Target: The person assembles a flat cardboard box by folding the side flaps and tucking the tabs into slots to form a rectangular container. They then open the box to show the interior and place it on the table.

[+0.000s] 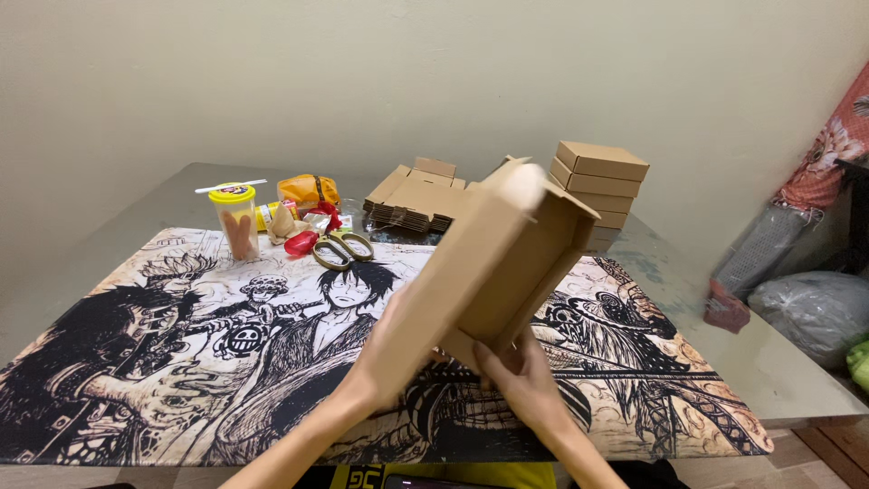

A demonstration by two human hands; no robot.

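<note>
I see plain tan-brown on the half-folded cardboard box (493, 263) at the centre of the frame, a shade darker inside. The flat box blanks (412, 199) just above it and the stack of closed boxes (597, 186) at upper right share that same kraft brown. The desk mat (181, 362) across the lower frame carries a black-and-cream cartoon drawing. At upper left I see a clear jar (237, 222) with a yellow lid and orange contents, an orange pouch (308, 190), red wrappers (301, 242) and scissors (342, 249) with olive-tan handles. The wall is pale beige; a red floral cloth (828, 149) hangs at the right edge.
</note>
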